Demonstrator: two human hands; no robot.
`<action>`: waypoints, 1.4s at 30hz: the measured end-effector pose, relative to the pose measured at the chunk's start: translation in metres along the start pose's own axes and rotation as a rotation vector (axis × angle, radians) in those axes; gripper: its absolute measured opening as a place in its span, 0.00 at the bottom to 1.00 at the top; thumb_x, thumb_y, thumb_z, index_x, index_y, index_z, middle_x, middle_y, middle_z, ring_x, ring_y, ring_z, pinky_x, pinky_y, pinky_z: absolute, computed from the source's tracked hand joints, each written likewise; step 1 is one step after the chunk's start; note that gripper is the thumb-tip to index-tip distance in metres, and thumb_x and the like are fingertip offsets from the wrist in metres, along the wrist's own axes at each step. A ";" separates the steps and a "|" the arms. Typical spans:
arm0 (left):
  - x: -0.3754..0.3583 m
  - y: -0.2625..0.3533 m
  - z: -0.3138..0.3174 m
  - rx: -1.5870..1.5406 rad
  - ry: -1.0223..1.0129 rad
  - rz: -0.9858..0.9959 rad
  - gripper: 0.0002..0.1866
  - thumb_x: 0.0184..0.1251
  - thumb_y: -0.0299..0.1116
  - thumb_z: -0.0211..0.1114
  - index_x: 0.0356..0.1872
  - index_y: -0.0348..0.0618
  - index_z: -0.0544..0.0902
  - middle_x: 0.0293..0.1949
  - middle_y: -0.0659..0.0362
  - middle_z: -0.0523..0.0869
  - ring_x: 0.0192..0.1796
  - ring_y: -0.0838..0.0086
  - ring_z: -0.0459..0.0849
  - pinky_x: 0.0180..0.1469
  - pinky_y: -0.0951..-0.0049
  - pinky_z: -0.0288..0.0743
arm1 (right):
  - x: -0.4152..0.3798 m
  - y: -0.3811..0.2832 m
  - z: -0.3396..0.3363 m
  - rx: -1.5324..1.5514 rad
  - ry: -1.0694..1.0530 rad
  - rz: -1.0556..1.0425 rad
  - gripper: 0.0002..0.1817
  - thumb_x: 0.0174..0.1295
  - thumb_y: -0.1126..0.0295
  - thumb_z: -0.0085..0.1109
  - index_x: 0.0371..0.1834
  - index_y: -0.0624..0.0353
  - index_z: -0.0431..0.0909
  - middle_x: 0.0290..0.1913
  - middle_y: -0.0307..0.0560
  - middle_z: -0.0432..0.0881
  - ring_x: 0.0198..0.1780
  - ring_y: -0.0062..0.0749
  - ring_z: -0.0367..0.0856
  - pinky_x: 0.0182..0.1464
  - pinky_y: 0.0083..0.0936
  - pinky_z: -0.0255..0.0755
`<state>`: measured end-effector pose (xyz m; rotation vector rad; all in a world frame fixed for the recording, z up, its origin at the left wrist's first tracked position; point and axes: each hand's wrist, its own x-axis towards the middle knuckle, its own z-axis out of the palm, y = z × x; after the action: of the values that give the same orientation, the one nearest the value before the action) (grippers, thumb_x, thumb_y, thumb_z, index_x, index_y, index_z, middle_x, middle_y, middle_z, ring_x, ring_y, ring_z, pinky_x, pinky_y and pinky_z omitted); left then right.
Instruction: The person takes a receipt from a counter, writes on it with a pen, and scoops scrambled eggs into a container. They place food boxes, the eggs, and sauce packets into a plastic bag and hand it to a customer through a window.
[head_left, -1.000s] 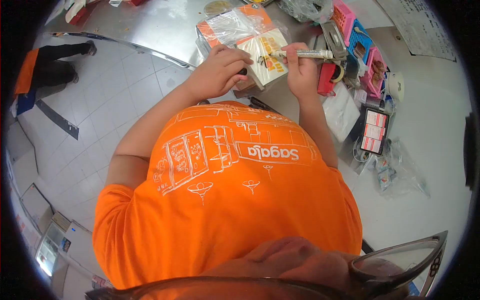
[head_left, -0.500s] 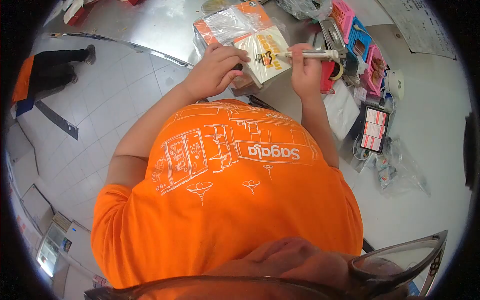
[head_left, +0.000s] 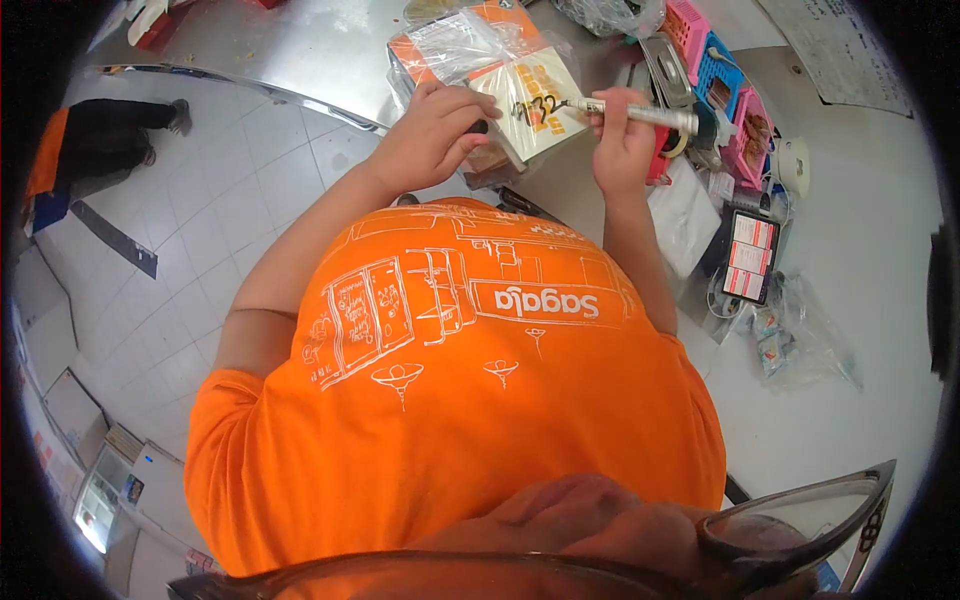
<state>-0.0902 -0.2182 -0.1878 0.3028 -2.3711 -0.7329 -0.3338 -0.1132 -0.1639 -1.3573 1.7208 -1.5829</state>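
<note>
A white marker [head_left: 652, 116] is gripped in my right hand [head_left: 622, 150], its tip at black handwritten digits on a cream box [head_left: 548, 140] with orange print. That box lies on an orange and white package [head_left: 450, 45] partly wrapped in clear plastic. My left hand [head_left: 432, 140] rests against the left side of the box. Between its curled fingers shows a small black marker cap [head_left: 479, 127].
Pink and blue baskets [head_left: 720, 78] stand to the right, near a tape roll [head_left: 676, 143]. A phone-like screen [head_left: 750, 258] and a clear plastic bag [head_left: 805, 340] lie on the right counter. Another person's legs [head_left: 115, 135] show at the left, over the tiled floor.
My right hand and the marker have shifted slightly right. More black digits now stand on the box. My left hand has stayed nearly still.
</note>
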 end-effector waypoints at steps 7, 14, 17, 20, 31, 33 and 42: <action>0.008 0.008 -0.007 0.065 -0.036 0.014 0.09 0.69 0.36 0.57 0.40 0.41 0.78 0.49 0.56 0.81 0.50 0.61 0.77 0.60 0.62 0.61 | -0.014 -0.013 0.016 -0.232 -0.216 -0.556 0.10 0.69 0.72 0.52 0.51 0.59 0.72 0.48 0.48 0.84 0.49 0.41 0.82 0.64 0.39 0.65; 0.004 0.002 -0.006 0.066 -0.030 0.030 0.09 0.69 0.36 0.57 0.40 0.42 0.78 0.48 0.57 0.81 0.50 0.62 0.77 0.59 0.63 0.61 | -0.009 -0.014 0.028 -0.396 -0.328 -0.525 0.11 0.69 0.75 0.49 0.52 0.55 0.73 0.50 0.45 0.84 0.56 0.41 0.79 0.71 0.42 0.56; 0.005 0.000 -0.007 0.067 -0.038 0.010 0.10 0.69 0.37 0.58 0.43 0.41 0.78 0.48 0.56 0.81 0.52 0.62 0.78 0.59 0.62 0.61 | -0.013 -0.020 0.018 -0.290 -0.311 -0.525 0.11 0.63 0.77 0.55 0.48 0.57 0.76 0.46 0.45 0.83 0.52 0.46 0.79 0.65 0.40 0.64; 0.004 0.002 -0.007 0.066 -0.034 0.003 0.12 0.69 0.38 0.59 0.44 0.40 0.78 0.48 0.55 0.81 0.53 0.63 0.78 0.59 0.62 0.61 | -0.005 -0.024 0.024 -0.315 -0.277 -0.551 0.10 0.61 0.78 0.58 0.45 0.58 0.77 0.43 0.46 0.82 0.50 0.50 0.79 0.61 0.39 0.68; 0.005 0.001 -0.007 0.061 -0.040 0.028 0.10 0.70 0.37 0.55 0.44 0.42 0.78 0.51 0.56 0.81 0.53 0.61 0.76 0.59 0.62 0.61 | -0.008 -0.021 0.028 -0.261 -0.236 -0.504 0.08 0.63 0.77 0.54 0.44 0.59 0.79 0.44 0.47 0.80 0.49 0.46 0.78 0.53 0.37 0.71; 0.009 -0.002 -0.006 0.083 -0.037 0.055 0.12 0.71 0.38 0.54 0.45 0.42 0.78 0.53 0.56 0.81 0.55 0.61 0.76 0.59 0.62 0.61 | 0.001 -0.021 0.040 -0.264 -0.182 -0.506 0.07 0.63 0.77 0.55 0.42 0.59 0.80 0.45 0.47 0.80 0.49 0.46 0.78 0.53 0.37 0.71; 0.016 -0.007 -0.007 0.049 -0.094 0.042 0.15 0.73 0.41 0.53 0.51 0.45 0.79 0.51 0.57 0.81 0.57 0.61 0.75 0.60 0.61 0.61 | -0.023 -0.028 0.027 0.150 -0.060 -0.216 0.15 0.75 0.63 0.46 0.48 0.64 0.76 0.37 0.43 0.80 0.35 0.19 0.71 0.41 0.20 0.67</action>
<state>-0.0975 -0.2334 -0.1793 0.2429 -2.4797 -0.6838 -0.2913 -0.1031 -0.1514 -1.5400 1.4292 -1.7287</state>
